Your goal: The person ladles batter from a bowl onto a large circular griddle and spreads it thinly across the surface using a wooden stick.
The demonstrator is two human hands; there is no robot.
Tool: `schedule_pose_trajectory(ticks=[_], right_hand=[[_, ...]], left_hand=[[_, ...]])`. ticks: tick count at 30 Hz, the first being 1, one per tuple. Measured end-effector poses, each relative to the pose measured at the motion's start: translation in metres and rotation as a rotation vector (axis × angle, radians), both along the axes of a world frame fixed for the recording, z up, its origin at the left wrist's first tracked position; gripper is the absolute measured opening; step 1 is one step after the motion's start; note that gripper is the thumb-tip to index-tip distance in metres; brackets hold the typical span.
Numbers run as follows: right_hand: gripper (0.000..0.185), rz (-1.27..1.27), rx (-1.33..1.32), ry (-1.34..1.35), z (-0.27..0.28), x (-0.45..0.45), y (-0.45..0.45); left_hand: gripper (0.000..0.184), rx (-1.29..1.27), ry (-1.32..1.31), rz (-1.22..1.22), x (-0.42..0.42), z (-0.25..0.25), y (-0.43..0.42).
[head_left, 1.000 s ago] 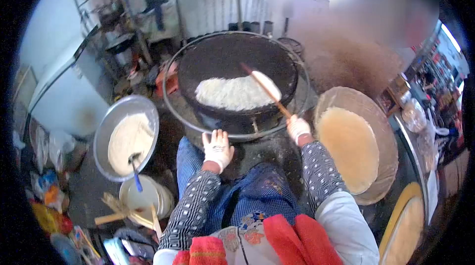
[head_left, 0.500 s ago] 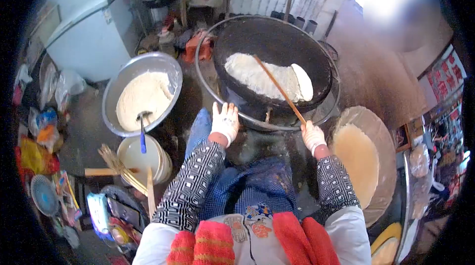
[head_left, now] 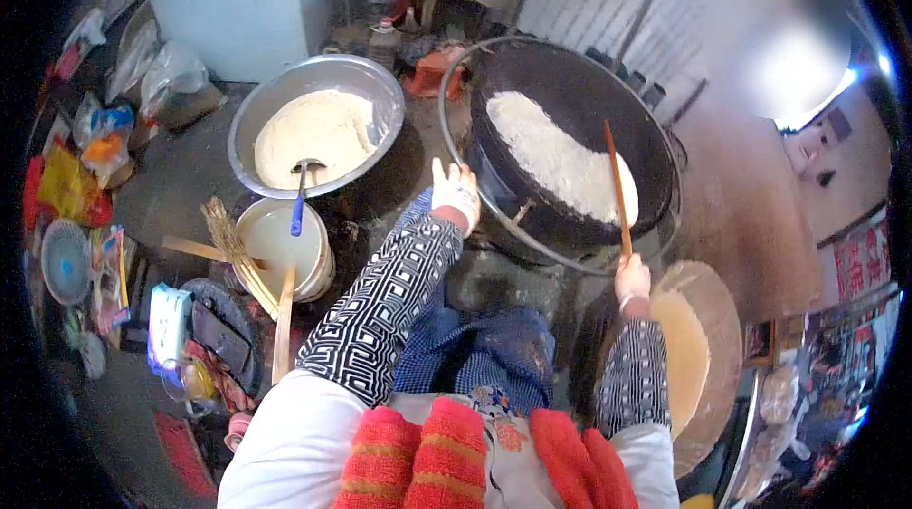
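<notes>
My right hand [head_left: 633, 279], in a pale glove, is closed on the lower end of a thin wooden stick [head_left: 617, 181]. The stick's blade lies over the right end of the white batter [head_left: 560, 155], a long curved band on a round black griddle [head_left: 598, 81]. A metal ring [head_left: 452, 134] surrounds the griddle. My left hand [head_left: 456, 193], gloved too, rests at the ring's left front side with its fingers spread, holding nothing. To its left a metal basin [head_left: 385, 91] holds pale batter and a ladle [head_left: 298, 210] with a blue handle.
A white bucket [head_left: 321, 286] with a brush and wooden sticks stands below the basin. On the right is a round tray [head_left: 717, 366] with a thin tan pancake [head_left: 684, 347]. Plastic bags [head_left: 176, 86] lie at far left, before a white freezer [head_left: 228, 19].
My view has turned, so the griddle sits further right. The stick has moved along the batter to its right end. My left hand remains by the ring.
</notes>
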State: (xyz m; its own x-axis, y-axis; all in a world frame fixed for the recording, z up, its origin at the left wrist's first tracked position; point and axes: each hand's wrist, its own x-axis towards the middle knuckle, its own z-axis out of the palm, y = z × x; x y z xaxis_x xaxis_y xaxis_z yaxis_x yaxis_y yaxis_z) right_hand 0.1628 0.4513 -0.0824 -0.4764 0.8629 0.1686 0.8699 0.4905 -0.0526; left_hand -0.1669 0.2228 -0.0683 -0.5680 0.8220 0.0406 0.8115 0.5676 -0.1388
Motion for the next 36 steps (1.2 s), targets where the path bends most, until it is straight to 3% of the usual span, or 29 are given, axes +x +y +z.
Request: schedule_pose_trajectory(ticks=[2,4,7,11,12,13,15,17,20,21,23,26,29,30,31,33,34,36], right_hand=[[0.032,0.059,-0.022,-0.045,-0.003,0.000,-0.013],[0.032,-0.048,-0.079,-0.067,-0.018,0.006,-0.009],[0.035,-0.109,-0.049,-0.021,-0.001,0.001,0.004],[0.039,-0.013,-0.090,-0.043,0.020,-0.016,-0.029],[0.037,0.019,-0.244,0.139,0.009,-0.011,-0.037],[0.034,0.088,0.017,-0.028,-0.048,0.010,-0.011],[0.027,-0.096,0.003,0.057,-0.034,0.022,0.002],[0.030,-0.060,0.069,0.066,-0.020,0.020,0.011],[0.033,-0.089,-0.117,0.021,0.011,-0.004,-0.006],[0.032,-0.047,-0.132,-0.028,0.000,0.000,0.000],[0.032,-0.111,-0.144,0.112,-0.010,0.011,0.009],[0.032,-0.145,-0.038,0.045,-0.006,-0.002,0.022],[0.031,-0.023,-0.122,0.061,0.021,-0.015,-0.017],[0.031,-0.060,-0.392,0.309,-0.035,0.001,0.009],[0.032,0.088,-0.127,-0.022,-0.017,0.002,-0.018],[0.032,-0.105,-0.230,0.385,-0.031,0.025,0.010],[0.029,-0.091,0.033,0.045,-0.037,0.032,0.028],[0.027,-0.056,0.053,0.030,-0.018,0.024,0.027]], left_hand=[[0.038,0.031,-0.072,-0.089,0.021,0.005,0.013],[0.038,0.271,-0.123,-0.333,0.062,-0.015,0.011],[0.051,0.171,-0.142,-0.437,0.105,-0.024,0.008],[0.047,0.182,-0.124,-0.416,0.096,-0.028,0.001],[0.047,0.184,-0.075,-0.425,0.091,-0.028,0.000],[0.046,0.180,-0.031,-0.439,0.090,-0.030,-0.003],[0.046,0.149,0.006,-0.445,0.084,-0.031,-0.003],[0.046,0.158,0.041,-0.442,0.080,-0.032,-0.005],[0.047,0.153,0.043,-0.425,0.072,-0.031,-0.005],[0.048,0.061,-0.024,-0.405,0.071,-0.024,-0.006],[0.047,0.067,0.003,-0.376,0.068,-0.027,-0.005],[0.047,0.078,-0.008,-0.354,0.060,-0.029,-0.009],[0.047,0.130,-0.043,-0.333,0.051,-0.024,-0.012],[0.047,0.140,-0.026,-0.330,0.045,-0.028,-0.010],[0.047,0.144,-0.017,-0.326,0.043,-0.033,-0.010],[0.046,0.187,0.012,-0.330,0.035,-0.038,-0.011],[0.048,0.198,0.039,-0.335,0.030,-0.047,-0.008],[0.052,0.189,0.043,-0.327,0.021,-0.048,-0.010]])
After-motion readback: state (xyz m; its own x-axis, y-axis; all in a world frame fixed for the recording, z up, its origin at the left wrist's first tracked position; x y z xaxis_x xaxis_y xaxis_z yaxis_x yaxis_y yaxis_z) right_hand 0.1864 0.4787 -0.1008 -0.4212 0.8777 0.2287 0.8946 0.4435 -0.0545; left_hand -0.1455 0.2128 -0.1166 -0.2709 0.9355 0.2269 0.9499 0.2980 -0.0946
